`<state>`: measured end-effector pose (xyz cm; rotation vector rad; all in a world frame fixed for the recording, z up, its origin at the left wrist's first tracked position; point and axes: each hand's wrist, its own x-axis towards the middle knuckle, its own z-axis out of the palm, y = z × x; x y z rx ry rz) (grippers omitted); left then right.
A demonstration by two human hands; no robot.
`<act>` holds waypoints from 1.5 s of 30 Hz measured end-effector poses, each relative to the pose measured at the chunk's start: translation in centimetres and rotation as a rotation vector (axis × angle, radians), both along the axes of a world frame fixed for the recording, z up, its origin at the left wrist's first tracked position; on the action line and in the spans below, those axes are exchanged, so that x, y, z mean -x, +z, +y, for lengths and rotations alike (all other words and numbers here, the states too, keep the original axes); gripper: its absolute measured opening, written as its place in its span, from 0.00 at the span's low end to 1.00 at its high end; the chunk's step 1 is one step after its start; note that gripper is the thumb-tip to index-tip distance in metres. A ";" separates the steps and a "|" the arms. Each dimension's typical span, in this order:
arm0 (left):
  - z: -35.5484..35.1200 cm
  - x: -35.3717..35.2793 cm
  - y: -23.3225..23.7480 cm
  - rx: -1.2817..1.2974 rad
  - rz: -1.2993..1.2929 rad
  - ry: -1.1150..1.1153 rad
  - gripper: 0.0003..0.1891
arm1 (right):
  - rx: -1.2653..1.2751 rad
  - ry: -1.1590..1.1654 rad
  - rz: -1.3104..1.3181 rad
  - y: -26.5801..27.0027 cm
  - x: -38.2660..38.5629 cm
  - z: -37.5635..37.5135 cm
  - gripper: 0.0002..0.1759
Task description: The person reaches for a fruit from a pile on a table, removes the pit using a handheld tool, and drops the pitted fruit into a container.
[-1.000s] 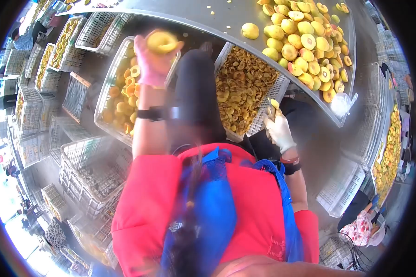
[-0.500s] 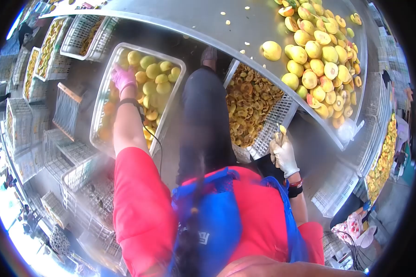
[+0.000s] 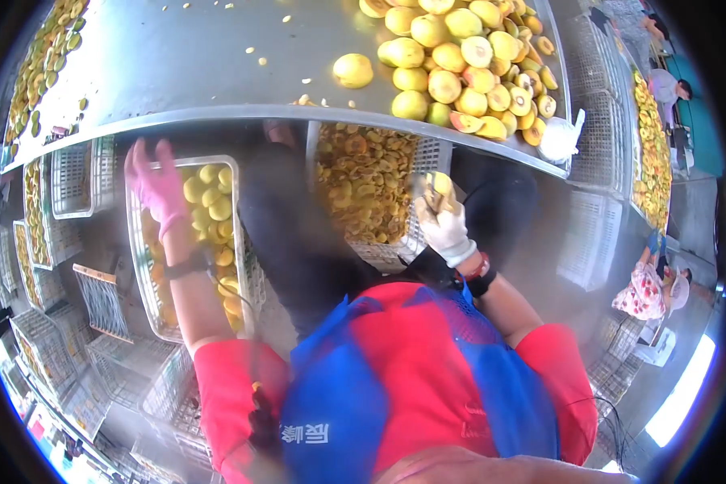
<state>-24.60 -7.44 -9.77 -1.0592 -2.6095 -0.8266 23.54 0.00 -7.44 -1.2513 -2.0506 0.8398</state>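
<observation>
My left hand [image 3: 160,189], in a pink glove, is raised over the far left corner of a white crate [image 3: 235,211]. Its fingers are spread, with nothing between them. Whole yellow peaches [image 3: 210,198] fill that crate. In front of my body, my right hand [image 3: 444,226], in a white glove, is closed on a slim dark tool [image 3: 431,200]. A yellow peach piece [image 3: 440,184] shows at the tool's tip. Beneath this hand, partly hidden by it, stands a crate [image 3: 433,161] of brownish-yellow cut peach pieces [image 3: 363,173].
A metal table [image 3: 194,73] spans the far side, with a raised edge. A heap of whole and halved peaches [image 3: 468,64] lies on its right, beside a clear plastic bag [image 3: 558,139]. Stacked crates [image 3: 85,181] stand at left. People work at the far right.
My left hand has come up out of the peach crate, empty, toward the table. My right hand has lifted slightly with its tool. The view has swung right.
</observation>
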 end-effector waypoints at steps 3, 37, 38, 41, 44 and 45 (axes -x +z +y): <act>7.1 -9.5 8.8 0.036 -0.444 -0.341 0.22 | 0.642 0.131 -0.416 -3.7 -1.7 2.1 0.19; 4.1 -32.4 14.4 -0.610 -1.845 -0.913 0.31 | 0.341 0.192 0.433 12.1 -2.9 -3.0 0.09; 3.9 -33.0 14.6 -0.610 -1.797 -0.891 0.31 | 0.318 0.185 0.414 12.2 -2.9 -3.1 0.09; 3.5 -34.8 15.1 -0.655 -1.645 -0.947 0.28 | 0.156 0.162 0.428 11.7 -2.8 -3.4 0.09; 3.0 -36.6 15.5 -0.750 -1.533 -0.992 0.24 | 0.166 0.171 0.525 10.4 -2.6 -3.3 0.09; 3.0 -36.8 15.2 -0.768 -1.459 -1.032 0.23 | 0.221 0.195 0.536 10.4 -2.7 -3.2 0.09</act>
